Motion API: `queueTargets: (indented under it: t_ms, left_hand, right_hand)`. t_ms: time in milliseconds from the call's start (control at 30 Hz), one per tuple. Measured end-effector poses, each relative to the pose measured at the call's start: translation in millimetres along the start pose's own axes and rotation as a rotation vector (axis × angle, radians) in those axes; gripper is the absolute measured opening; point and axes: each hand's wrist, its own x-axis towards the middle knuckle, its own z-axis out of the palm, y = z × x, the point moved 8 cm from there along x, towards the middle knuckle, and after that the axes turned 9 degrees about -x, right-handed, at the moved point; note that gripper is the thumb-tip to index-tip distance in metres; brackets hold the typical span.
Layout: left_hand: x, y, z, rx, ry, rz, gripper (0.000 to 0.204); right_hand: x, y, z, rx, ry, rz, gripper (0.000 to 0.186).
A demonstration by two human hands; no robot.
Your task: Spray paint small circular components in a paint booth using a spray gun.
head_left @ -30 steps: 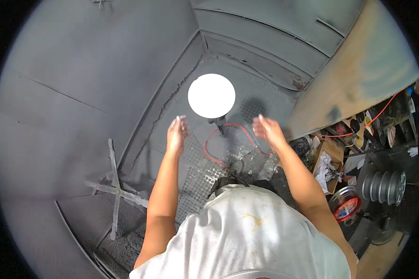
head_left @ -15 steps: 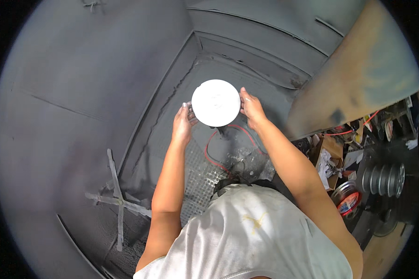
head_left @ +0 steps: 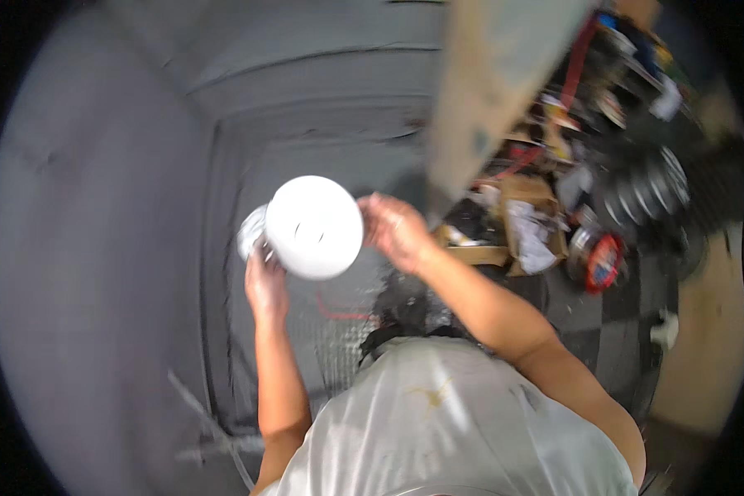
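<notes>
A round white disc-like piece point(head_left: 314, 227) hangs between my hands, near the middle of the view. My left hand point(head_left: 264, 277) is closed on its lower left edge, fingertips partly hidden and smeared by motion. My right hand point(head_left: 393, 227) holds its right edge with bent fingers. A smaller pale, shiny shape point(head_left: 251, 232) shows just behind the piece at left, too blurred to make out.
Grey walls point(head_left: 99, 248) enclose the floor point(head_left: 298, 157); a cross-shaped stand point(head_left: 215, 434) is at lower left, a red hose point(head_left: 347, 316) below the piece. Right: a tan panel point(head_left: 488, 66), cardboard boxes point(head_left: 525, 186), metal wheels point(head_left: 641, 190), a red-lidded tin point(head_left: 603, 263) and clutter.
My hands reached the white piece and took hold of it; it is now off the dark stand it was on. The view has swung right, bringing more clutter in.
</notes>
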Motion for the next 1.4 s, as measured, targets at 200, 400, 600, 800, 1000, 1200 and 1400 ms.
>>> queueTargets:
  t_ms: [200, 400, 600, 800, 1000, 1200, 1400]
  left_hand:
    - [-95.2, -164.6, 104.1, 0.144, -0.312, -0.449, 0.055]
    - [-253.2, -333.9, 247.6, 0.270, -0.592, -0.867, 0.050]
    - [-425.3, -447.3, 365.0, 0.500, -1.169, -1.107, 0.049]
    - [-523.7, -557.5, 408.3, 1.107, -1.747, -0.857, 0.047]
    - [-577.4, -620.7, 387.9, 1.443, -2.598, -0.462, 0.054]
    - [-616.2, -741.7, 483.7, 1.391, -2.685, -0.691, 0.052]
    - [-704.9, -773.0, 658.2, 1.645, -2.764, -0.289, 0.054]
  right_hand:
    - [-180.7, 24.1, -172.8, 0.214, 0.324, 0.108, 0.039]
    - [-405.1, 3.5, -317.9, 0.362, 0.646, -0.115, 0.039]
    - [-616.0, -1.4, -387.8, 0.426, 0.928, -0.538, 0.036]
    - [-793.8, 70.6, -443.9, 0.526, 1.440, -0.789, 0.035]
    - [-888.7, 108.7, -498.1, 0.714, 1.735, -0.951, 0.037]
    - [-981.9, 73.2, -628.7, 0.737, 1.929, -0.867, 0.036]
    - [-1113.8, -67.8, -704.9, 0.427, 2.131, -0.867, 0.032]
